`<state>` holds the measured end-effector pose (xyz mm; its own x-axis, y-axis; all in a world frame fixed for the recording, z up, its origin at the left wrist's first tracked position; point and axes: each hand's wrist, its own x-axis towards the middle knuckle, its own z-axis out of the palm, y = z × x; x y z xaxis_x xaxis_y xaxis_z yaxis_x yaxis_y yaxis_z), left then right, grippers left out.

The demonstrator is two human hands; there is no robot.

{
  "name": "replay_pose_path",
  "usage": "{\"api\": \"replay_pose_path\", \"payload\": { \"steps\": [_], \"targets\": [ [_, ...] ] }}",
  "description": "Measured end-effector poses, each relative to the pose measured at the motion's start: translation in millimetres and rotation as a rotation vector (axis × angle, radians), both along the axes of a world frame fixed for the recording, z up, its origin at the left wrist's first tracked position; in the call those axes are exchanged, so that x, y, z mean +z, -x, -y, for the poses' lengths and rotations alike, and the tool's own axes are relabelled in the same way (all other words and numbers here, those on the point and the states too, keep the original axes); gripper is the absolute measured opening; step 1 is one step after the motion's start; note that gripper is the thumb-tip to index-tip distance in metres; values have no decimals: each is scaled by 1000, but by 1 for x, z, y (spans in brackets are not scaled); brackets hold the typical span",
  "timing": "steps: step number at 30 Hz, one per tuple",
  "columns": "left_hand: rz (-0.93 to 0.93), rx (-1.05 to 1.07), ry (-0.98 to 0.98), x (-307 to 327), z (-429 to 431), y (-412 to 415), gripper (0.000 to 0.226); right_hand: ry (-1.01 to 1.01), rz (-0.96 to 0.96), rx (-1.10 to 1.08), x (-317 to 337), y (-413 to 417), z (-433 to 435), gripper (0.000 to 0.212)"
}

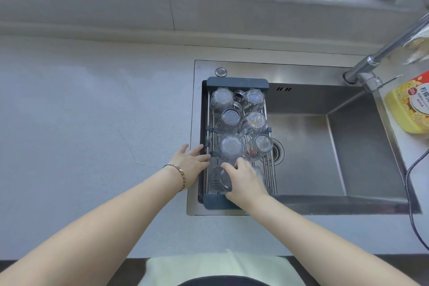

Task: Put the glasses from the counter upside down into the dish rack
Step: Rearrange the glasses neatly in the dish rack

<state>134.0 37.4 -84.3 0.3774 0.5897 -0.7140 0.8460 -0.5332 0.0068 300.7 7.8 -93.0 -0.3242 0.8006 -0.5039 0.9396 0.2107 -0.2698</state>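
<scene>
A dark-framed dish rack [236,82] spans the left end of the sink. Several clear glasses stand upside down in it, among them one at the far left [221,97] and one in the middle [230,117]. At the rack's near end a ribbed glass [218,180] lies tilted, and my right hand [243,181] is closed over it from above. My left hand [189,161], with a bracelet on the wrist, rests flat with fingers spread on the rack's left edge, holding nothing. The counter to the left shows no glasses.
The steel sink [336,146] lies to the right of the rack, with a faucet [380,53] over its far right corner. A yellow detergent bottle [411,104] stands at the right edge. Pots and small items line the back ledge. A black cable [411,193] hangs at the right.
</scene>
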Motion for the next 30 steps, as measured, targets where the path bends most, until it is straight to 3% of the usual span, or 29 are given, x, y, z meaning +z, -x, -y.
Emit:
{"api": "replay_pose_path", "payload": {
  "steps": [4, 10, 13, 17, 21, 25, 30],
  "targets": [
    [9, -2, 8, -2, -1, 3, 68, 87, -60, -122, -6, 6, -3, 71],
    [13, 36, 15, -4, -1, 3, 72, 130, -129, -102, 3, -5, -6, 77],
    [177, 230, -49, -3, -7, -2, 59, 116, -268, -165, 24, -21, -29, 61],
    [458, 624, -237, 13, -39, -11, 44, -74, -343, -325, 49, -49, -92, 32],
    [563, 782, -320, 26, -88, -24, 43, -157, -226, -407, 43, -70, -161, 40],
    [437, 699, -272, 13, -138, -36, 59, -68, -125, -345, 21, -64, -205, 57],
    [175, 308, -232, -7, -177, -46, 75, -1, 17, -126, -8, -48, -227, 69]
  ]
}}
